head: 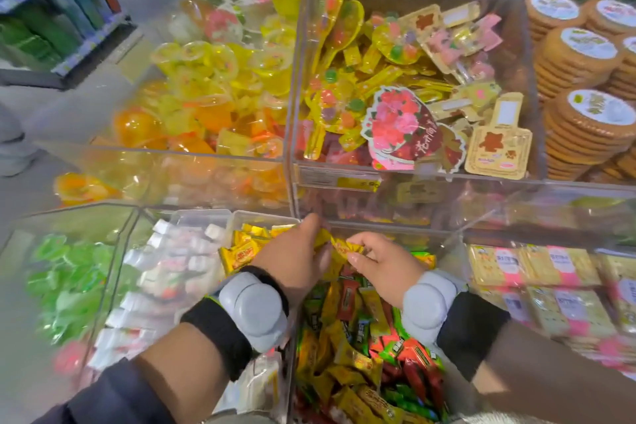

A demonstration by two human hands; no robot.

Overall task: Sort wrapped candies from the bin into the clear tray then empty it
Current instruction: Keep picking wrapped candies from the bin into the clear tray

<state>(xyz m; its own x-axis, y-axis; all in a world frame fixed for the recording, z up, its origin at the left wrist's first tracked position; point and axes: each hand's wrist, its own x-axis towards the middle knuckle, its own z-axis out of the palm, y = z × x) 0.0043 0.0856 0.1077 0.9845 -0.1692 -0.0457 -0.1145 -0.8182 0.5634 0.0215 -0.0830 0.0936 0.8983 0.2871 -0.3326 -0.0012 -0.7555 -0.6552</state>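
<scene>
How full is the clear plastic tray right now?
Not empty: the clear plastic tray holds yellow wrapped candies in its right compartment. How deep the pile goes, cannot tell.

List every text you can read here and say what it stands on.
"5.9", seemingly, on the yellow price label; the rest is blurred.
On the pink flower pack: gold Chinese script, too blurred to read.
On the yellow candy: red print, unreadable.
On the biscuit lid labels: print too blurred to read.
</scene>
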